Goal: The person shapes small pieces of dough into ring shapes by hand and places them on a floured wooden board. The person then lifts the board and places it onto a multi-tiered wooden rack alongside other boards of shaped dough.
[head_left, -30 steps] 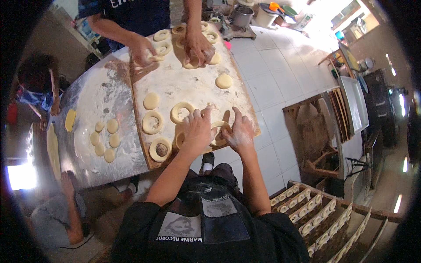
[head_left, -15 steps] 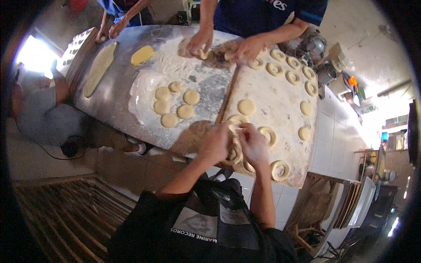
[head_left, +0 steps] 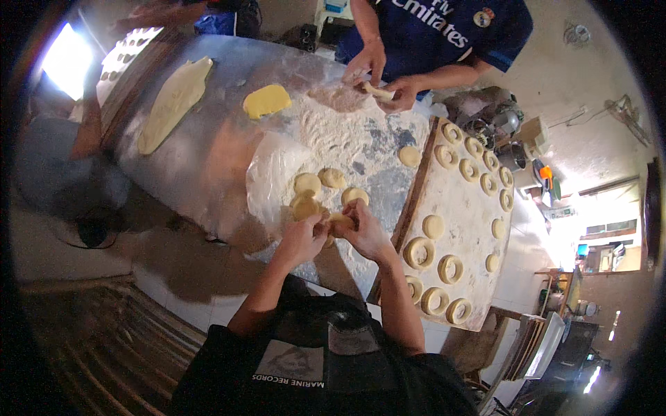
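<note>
Nearest, a black shirt with a printed patch, 2 forearms rising from it. Left hand and right hand closed together around 1 small dough piece, fingers of both pinching it just above the floured metal surface. Just beyond the hands, a cluster of round dough balls on a floury patch, touching or nearly touching each other. To the right, a long wooden board dusted with flour, lying on the surface's right side, carrying ring-shaped dough pieces near its close end and more along its far edge, with a few flat discs between. Further out on the surface, a yellow block, likely butter, and well to its left a long flattened dough sheet. At the far edge, another person in a dark blue jersey, both of that person's hands gripping a small strip of dough above a flour heap.
</note>
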`<state>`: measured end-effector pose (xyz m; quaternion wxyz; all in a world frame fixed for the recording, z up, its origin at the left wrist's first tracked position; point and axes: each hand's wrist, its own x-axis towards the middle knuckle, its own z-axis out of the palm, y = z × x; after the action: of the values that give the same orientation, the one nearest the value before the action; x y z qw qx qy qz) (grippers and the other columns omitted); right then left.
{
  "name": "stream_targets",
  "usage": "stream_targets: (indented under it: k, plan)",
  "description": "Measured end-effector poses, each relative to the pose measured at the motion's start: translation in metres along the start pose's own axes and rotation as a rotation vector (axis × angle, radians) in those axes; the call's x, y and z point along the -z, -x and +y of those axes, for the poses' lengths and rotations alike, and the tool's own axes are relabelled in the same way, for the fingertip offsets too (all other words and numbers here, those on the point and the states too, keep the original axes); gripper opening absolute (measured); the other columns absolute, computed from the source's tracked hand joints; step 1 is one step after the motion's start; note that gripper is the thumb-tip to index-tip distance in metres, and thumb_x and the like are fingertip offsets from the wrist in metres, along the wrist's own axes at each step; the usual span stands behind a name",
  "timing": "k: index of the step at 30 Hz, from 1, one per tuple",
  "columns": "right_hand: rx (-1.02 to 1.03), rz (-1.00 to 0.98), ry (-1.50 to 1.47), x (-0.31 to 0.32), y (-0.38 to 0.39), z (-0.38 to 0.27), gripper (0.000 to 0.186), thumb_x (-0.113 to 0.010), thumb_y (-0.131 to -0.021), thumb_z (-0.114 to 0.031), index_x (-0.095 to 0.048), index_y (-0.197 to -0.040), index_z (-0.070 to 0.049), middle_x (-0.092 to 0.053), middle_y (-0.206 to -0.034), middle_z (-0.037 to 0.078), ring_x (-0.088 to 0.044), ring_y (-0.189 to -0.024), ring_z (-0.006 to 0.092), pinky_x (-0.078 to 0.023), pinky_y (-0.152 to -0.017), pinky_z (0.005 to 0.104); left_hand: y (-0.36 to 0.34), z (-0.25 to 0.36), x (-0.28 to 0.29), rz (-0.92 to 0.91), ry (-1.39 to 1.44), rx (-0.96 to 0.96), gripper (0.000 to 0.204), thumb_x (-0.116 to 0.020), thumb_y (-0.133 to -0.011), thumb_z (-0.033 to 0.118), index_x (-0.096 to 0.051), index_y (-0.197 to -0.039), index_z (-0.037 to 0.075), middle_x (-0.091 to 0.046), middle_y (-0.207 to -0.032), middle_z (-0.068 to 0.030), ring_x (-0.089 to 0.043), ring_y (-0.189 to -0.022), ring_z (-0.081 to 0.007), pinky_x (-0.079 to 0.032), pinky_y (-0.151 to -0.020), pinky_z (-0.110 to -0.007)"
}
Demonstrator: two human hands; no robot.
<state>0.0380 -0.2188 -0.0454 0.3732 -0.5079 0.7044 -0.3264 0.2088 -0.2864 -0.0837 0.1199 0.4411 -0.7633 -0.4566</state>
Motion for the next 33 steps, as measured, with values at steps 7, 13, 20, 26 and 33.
stream_targets:
  k: [7,13,20,26,33]
  plan:
    - [0.035,0.059,-0.188,0.017,0.009,-0.044,0.05,-0.068,-0.084,-0.013,-0.034,-0.12,-0.008,-0.066,-0.092,0.015,-0.066,-0.087,0.0285,-0.05,-0.078,0.0399,-0.011,0.035,0.045,-0.128,0.365,-0.167,0.034,-0.074,-0.082,0.022,-0.066,-0.106,-0.001,-0.07,-0.09,-0.0155,-0.07,-0.08,-0.0203,-0.054,-0.073,-0.032]
    - [0.217,0.714,0.418,-0.017,-0.031,-0.033,0.059,-0.063,-0.082,-0.002,-0.035,-0.133,-0.007,-0.059,-0.106,0.017,-0.061,-0.099,0.025,-0.05,-0.083,0.0369,-0.015,0.058,0.049,0.08,0.11,-0.35,0.029,-0.073,-0.075,0.008,-0.063,-0.102,0.002,-0.065,-0.088,-0.0105,-0.065,-0.082,-0.0273,-0.051,-0.075,-0.037]
    - [0.198,-0.065,-0.851,0.002,-0.01,-0.023,0.058,-0.059,-0.083,0.0,-0.036,-0.135,-0.008,-0.055,-0.106,0.007,-0.055,-0.104,0.0175,-0.044,-0.091,0.0317,-0.032,0.054,0.029,0.431,0.254,-0.639,0.041,-0.054,-0.08,-0.011,-0.046,-0.118,0.002,-0.051,-0.11,-0.0172,-0.058,-0.086,-0.0284,-0.05,-0.078,-0.036]
    - [0.091,0.226,-0.71,0.0,-0.003,-0.031,0.052,-0.06,-0.091,-0.024,-0.035,-0.134,-0.005,-0.058,-0.102,0.007,-0.061,-0.083,0.0192,-0.045,-0.082,0.0311,-0.022,0.046,0.01,-0.081,1.502,-0.575,0.035,-0.058,-0.091,0.011,-0.041,-0.12,0.005,-0.051,-0.09,-0.0046,-0.052,-0.077,-0.0138,-0.047,-0.067,-0.029]
    - [0.068,0.39,-1.271,0.001,0.01,-0.015,0.047,-0.047,-0.097,-0.033,-0.036,-0.136,-0.01,-0.058,-0.091,0.004,-0.058,-0.073,0.0176,-0.048,-0.069,0.0304,-0.024,0.069,-0.006,0.17,0.454,-0.529,0.042,-0.038,-0.102,0.043,-0.051,-0.109,0.003,-0.051,-0.085,-0.0035,-0.046,-0.066,-0.0098,-0.039,-0.058,-0.024]
